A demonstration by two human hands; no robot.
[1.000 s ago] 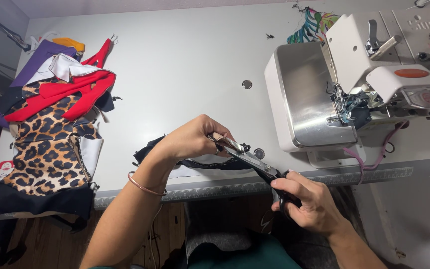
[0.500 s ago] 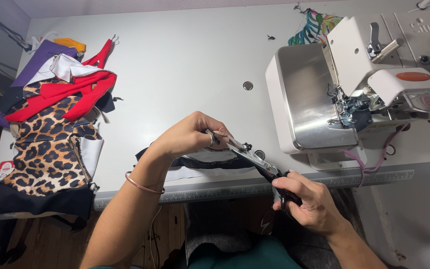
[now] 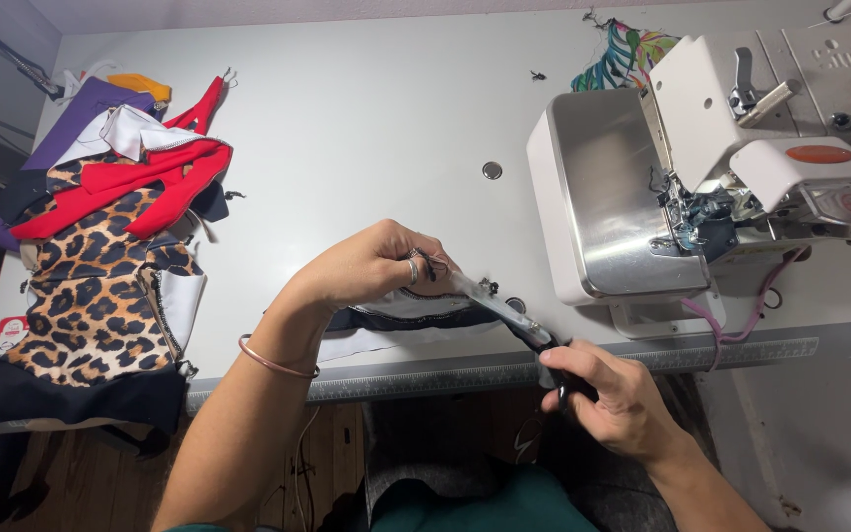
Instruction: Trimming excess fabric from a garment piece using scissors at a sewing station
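Nearest to me, my right hand (image 3: 611, 399) is closed around the black handles of a pair of scissors (image 3: 506, 313), whose blades run up and left toward my other hand; I cannot tell how far the blades stand apart. Just beyond, at the front edge of the white table (image 3: 366, 128), my left hand (image 3: 371, 266) is pinched shut on the end of a dark fabric piece (image 3: 406, 317) with pale trim, which lies partly on the table edge and partly under that hand. The scissor tips meet the fabric right at my fingertips, so I judge the step in hand to be trimming a thread or seam end off this 1 piece. The cut seems to call for holding the cloth taut and keeping the blade tips clear of my fingers and the seam itself. Further left sits a pile of garments (image 3: 100, 256), leopard print with red, white and purple pieces on top. To the right, further back, stands the sewing machine (image 3: 711, 187), and behind it a scrap of bright patterned cloth (image 3: 622, 59)
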